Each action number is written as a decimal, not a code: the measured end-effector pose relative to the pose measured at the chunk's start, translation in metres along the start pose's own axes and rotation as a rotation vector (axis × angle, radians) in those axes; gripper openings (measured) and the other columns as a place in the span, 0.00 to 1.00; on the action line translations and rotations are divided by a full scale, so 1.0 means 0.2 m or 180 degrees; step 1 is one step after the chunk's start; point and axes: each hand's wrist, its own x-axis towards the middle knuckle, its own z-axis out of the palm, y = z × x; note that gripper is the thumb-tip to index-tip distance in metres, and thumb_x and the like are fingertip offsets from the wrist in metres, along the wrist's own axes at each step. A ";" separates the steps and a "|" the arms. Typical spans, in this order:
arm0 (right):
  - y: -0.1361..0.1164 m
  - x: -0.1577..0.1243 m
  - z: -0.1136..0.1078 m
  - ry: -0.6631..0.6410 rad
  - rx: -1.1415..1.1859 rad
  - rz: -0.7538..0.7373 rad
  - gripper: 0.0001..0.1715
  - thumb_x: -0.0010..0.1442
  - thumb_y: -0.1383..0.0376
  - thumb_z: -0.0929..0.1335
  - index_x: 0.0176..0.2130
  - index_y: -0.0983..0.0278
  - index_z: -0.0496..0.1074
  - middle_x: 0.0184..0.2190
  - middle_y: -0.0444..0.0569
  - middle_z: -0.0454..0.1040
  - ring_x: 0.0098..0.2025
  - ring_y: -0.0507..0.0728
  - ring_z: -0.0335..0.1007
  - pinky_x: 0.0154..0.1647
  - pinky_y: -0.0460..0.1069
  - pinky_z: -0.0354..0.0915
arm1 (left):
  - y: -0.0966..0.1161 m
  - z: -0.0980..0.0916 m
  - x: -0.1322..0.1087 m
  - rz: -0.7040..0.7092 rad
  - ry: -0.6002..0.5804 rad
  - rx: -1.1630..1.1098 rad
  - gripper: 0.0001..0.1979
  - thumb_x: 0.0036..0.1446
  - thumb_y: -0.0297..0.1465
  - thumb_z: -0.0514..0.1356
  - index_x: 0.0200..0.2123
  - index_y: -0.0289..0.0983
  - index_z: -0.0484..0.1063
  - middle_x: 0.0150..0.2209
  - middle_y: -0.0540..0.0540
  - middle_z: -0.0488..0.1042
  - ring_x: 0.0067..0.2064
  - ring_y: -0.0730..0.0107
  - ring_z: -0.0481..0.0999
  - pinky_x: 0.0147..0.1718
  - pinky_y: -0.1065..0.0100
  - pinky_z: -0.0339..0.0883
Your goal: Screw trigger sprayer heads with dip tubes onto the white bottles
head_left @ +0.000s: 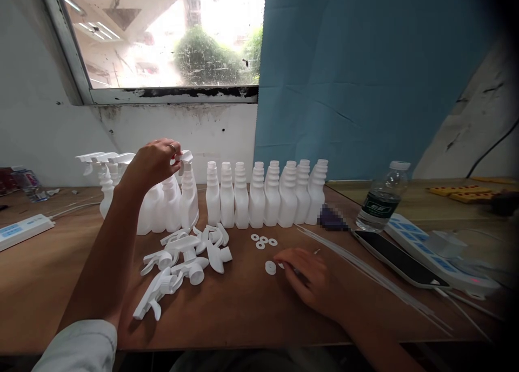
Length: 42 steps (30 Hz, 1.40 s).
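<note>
My left hand [160, 158] is raised at the row of white bottles, its fingers closed on a white trigger spray head [185, 156] at the mouth of a ribbed-neck bottle [189, 199]. The fingers hide part of the spray head. On the table, my right hand [306, 277] is curled, its fingertips on a small white washer [281, 265] mostly covered by them. A thin, pale, narrow piece [317, 251] shows at the back of this hand; I cannot tell what it is. A small stack of washers [270, 267] lies just left of the fingertips, with several loose washers [263, 240] behind.
Loose spray heads [182, 258] lie piled at centre left. Several uncapped bottles [257, 199] stand in a row behind. Thin clear tubes [365, 269], a phone [399, 258], a power strip [430, 253] and a water bottle [383, 199] are at right. Another power strip [24, 228] lies left.
</note>
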 end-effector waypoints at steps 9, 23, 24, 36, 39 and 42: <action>0.02 -0.01 0.01 -0.0238 0.0082 0.0249 0.11 0.66 0.73 0.59 0.41 0.61 0.68 0.33 0.49 0.75 0.34 0.56 0.71 0.37 0.53 0.68 | 0.03 -0.03 -0.01 -0.0025 -0.0036 -0.0018 0.14 0.59 0.38 0.53 0.38 0.36 0.74 0.37 0.42 0.76 0.36 0.62 0.73 0.35 0.63 0.66; 0.06 -0.05 0.04 -0.1303 -0.0191 0.0732 0.18 0.68 0.63 0.60 0.55 0.57 0.69 0.59 0.51 0.65 0.63 0.63 0.56 0.60 0.62 0.62 | 0.24 -0.12 0.00 0.0219 -0.0568 -0.1107 0.16 0.63 0.39 0.52 0.42 0.37 0.76 0.34 0.44 0.77 0.31 0.68 0.74 0.32 0.64 0.69; 0.06 -0.06 0.05 -0.1304 -0.0195 0.0724 0.18 0.68 0.63 0.60 0.54 0.58 0.70 0.59 0.51 0.65 0.63 0.63 0.56 0.60 0.62 0.61 | 0.30 -0.11 -0.02 0.0377 -0.0892 -0.1359 0.16 0.63 0.39 0.52 0.42 0.38 0.76 0.35 0.45 0.77 0.31 0.69 0.75 0.32 0.65 0.70; 0.04 -0.02 0.04 -0.1273 -0.0149 0.0710 0.14 0.68 0.65 0.61 0.50 0.58 0.69 0.54 0.50 0.69 0.59 0.61 0.60 0.59 0.60 0.60 | 0.58 0.18 -0.39 0.1286 -0.2146 -0.1381 0.12 0.59 0.29 0.60 0.48 0.41 0.73 0.41 0.47 0.76 0.45 0.62 0.74 0.44 0.65 0.63; 0.04 -0.01 0.04 -0.1233 -0.0107 0.0763 0.09 0.67 0.67 0.62 0.45 0.59 0.69 0.50 0.49 0.71 0.55 0.60 0.63 0.57 0.59 0.60 | 0.59 0.19 -0.39 0.1278 -0.2127 -0.1596 0.09 0.59 0.29 0.59 0.43 0.40 0.73 0.40 0.47 0.75 0.45 0.63 0.73 0.44 0.66 0.62; 0.04 -0.01 0.03 -0.1182 -0.0055 0.0831 0.06 0.66 0.69 0.63 0.41 0.60 0.68 0.45 0.48 0.72 0.50 0.59 0.65 0.54 0.57 0.61 | 0.61 0.20 -0.41 0.1270 -0.2095 -0.1772 0.12 0.60 0.30 0.59 0.48 0.40 0.71 0.40 0.46 0.74 0.45 0.61 0.72 0.44 0.65 0.63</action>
